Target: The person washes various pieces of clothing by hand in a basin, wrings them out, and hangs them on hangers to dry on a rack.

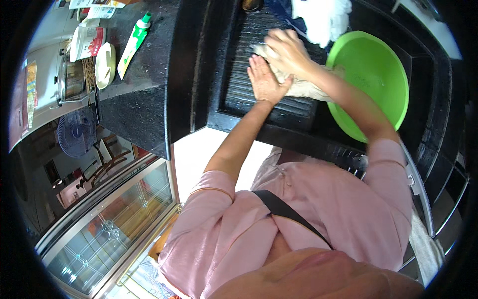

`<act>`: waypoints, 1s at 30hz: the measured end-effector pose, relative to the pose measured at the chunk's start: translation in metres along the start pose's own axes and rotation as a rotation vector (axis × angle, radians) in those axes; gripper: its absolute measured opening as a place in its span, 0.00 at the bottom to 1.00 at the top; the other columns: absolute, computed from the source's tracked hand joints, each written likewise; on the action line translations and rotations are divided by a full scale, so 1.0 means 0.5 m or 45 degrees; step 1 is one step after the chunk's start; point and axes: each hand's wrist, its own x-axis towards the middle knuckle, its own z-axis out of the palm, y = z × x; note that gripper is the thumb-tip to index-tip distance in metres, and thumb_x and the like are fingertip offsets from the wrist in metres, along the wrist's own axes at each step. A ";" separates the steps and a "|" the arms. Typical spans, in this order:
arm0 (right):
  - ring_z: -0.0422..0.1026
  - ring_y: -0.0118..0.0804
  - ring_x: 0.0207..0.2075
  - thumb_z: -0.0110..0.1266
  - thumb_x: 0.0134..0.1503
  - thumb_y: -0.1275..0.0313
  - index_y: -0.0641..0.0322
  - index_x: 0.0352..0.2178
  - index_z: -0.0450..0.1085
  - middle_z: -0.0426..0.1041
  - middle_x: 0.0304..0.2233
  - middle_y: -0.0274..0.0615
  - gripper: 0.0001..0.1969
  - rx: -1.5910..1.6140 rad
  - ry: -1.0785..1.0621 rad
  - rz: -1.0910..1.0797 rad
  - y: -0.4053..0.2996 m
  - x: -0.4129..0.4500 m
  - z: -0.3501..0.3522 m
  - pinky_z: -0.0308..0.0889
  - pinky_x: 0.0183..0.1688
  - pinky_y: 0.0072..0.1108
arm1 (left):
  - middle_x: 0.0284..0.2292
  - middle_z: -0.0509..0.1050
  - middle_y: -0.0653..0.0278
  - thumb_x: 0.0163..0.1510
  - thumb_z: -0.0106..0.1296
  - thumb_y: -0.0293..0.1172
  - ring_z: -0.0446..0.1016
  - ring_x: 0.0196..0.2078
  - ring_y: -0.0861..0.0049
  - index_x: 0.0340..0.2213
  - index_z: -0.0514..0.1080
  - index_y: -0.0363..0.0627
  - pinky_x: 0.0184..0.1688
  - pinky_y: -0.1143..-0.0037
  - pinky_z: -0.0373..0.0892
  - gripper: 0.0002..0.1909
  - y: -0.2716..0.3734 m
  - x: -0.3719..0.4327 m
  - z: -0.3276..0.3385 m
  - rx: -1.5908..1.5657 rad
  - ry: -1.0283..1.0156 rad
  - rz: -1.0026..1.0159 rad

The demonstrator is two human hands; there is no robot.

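Observation:
A wet cream-coloured cloth lies bunched across a black ribbed washboard surface. Its right end reaches the rim of a bright green plastic basin. My left hand lies flat, palm down, against the cloth's near left part, with the thumb spread away from the fingers. Just beyond it, my right hand has its fingers curled over the upper part of the cloth and grips it. The right forearm passes over the basin's near left side and hides part of the cloth.
White cloth and dark blue fabric lie beyond my hands. On the left counter are a green-and-white tube, a pale soap dish and a white tub. A purple fan stands farther left.

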 end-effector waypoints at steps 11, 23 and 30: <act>0.61 0.45 0.45 0.47 0.52 0.57 0.55 0.34 0.70 0.67 0.41 0.39 0.16 -0.298 0.106 0.244 0.083 0.086 0.143 0.57 0.48 0.36 | 0.58 0.44 0.38 0.43 0.46 0.59 0.34 0.63 0.49 0.54 0.44 0.23 0.60 0.54 0.33 0.53 0.036 0.020 -0.022 -0.049 -0.177 0.097; 0.62 0.42 0.46 0.50 0.49 0.61 0.60 0.37 0.70 0.67 0.39 0.43 0.17 -0.251 -0.081 0.207 0.096 0.134 0.116 0.57 0.48 0.34 | 0.58 0.43 0.40 0.44 0.44 0.60 0.34 0.63 0.48 0.54 0.44 0.23 0.59 0.51 0.34 0.52 0.039 0.033 -0.014 0.016 -0.156 0.130; 0.63 0.49 0.41 0.51 0.47 0.61 0.54 0.36 0.70 0.68 0.36 0.43 0.15 0.086 -0.282 0.241 0.019 0.033 0.042 0.58 0.44 0.41 | 0.58 0.39 0.33 0.42 0.45 0.64 0.33 0.63 0.48 0.55 0.42 0.21 0.60 0.54 0.33 0.57 0.003 0.023 -0.001 -0.011 -0.032 -0.012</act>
